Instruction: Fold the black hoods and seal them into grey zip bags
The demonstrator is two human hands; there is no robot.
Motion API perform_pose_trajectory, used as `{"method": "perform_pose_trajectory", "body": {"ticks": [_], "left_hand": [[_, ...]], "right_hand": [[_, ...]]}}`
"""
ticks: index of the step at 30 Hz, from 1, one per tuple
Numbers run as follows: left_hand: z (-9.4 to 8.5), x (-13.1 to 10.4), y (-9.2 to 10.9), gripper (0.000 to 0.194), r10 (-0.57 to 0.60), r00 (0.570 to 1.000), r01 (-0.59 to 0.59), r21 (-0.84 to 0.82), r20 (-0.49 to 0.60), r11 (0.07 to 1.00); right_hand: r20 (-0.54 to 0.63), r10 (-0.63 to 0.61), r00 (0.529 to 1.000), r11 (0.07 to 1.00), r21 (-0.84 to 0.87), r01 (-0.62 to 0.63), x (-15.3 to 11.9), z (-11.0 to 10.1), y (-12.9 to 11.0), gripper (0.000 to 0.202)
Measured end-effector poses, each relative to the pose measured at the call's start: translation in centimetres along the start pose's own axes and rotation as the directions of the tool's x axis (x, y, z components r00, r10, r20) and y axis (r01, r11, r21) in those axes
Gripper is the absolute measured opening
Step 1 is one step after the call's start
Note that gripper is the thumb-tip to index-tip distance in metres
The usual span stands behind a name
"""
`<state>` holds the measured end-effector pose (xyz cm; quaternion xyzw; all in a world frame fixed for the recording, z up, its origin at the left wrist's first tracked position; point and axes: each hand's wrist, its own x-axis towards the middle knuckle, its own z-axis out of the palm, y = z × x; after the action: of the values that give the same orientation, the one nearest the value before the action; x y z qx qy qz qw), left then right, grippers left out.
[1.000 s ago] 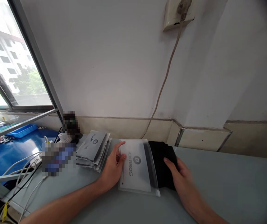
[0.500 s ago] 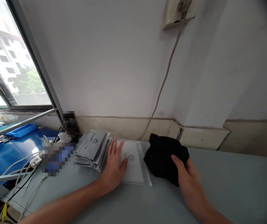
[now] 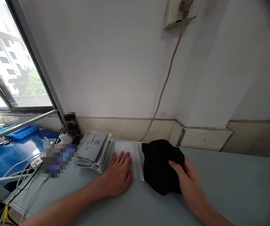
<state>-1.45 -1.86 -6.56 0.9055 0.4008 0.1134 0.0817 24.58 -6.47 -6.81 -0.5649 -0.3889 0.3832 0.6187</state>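
Note:
My left hand (image 3: 119, 174) lies palm down on a clear zip bag (image 3: 138, 163) with a white panel, its fingers stretched forward and slightly apart. The hand covers much of the bag, including its printed mark. In my right hand (image 3: 191, 182) is a folded black cloth (image 3: 162, 168), gripped at its right edge with the thumb on top. What the cloth is cannot be told. Its left edge reaches close to the bag's zip side. Left of my left hand sits a stack of grey printed packets (image 3: 94, 150).
White cables and a power strip (image 3: 36, 161) lie at the left, near blurred items. Beyond the metal frame, a blue table holds a blue tray (image 3: 23, 131), with another person's hand at the far left. A cord (image 3: 165, 84) runs down the wall from a socket.
My left hand has drawn back toward me, its fingers now closer together on the bag. The black cloth in my right hand has shifted slightly left and nearer to me.

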Motion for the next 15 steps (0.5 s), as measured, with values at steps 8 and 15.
{"method": "perform_pose_trajectory", "body": {"ticks": [8, 15], "left_hand": [[0.2, 0.3, -0.1, 0.019, -0.089, 0.996, 0.088, -0.042, -0.012, 0.995], [0.6, 0.4, -0.4, 0.030, -0.146, 0.989, 0.146, -0.024, -0.020, 0.989]], "right_hand": [[0.141, 0.069, 0.988, 0.980, -0.196, -0.040, 1.6, -0.2, 2.0, 0.028], [0.235, 0.017, 0.972, 0.861, -0.497, 0.106, 2.7, -1.1, 2.5, 0.043]]}}
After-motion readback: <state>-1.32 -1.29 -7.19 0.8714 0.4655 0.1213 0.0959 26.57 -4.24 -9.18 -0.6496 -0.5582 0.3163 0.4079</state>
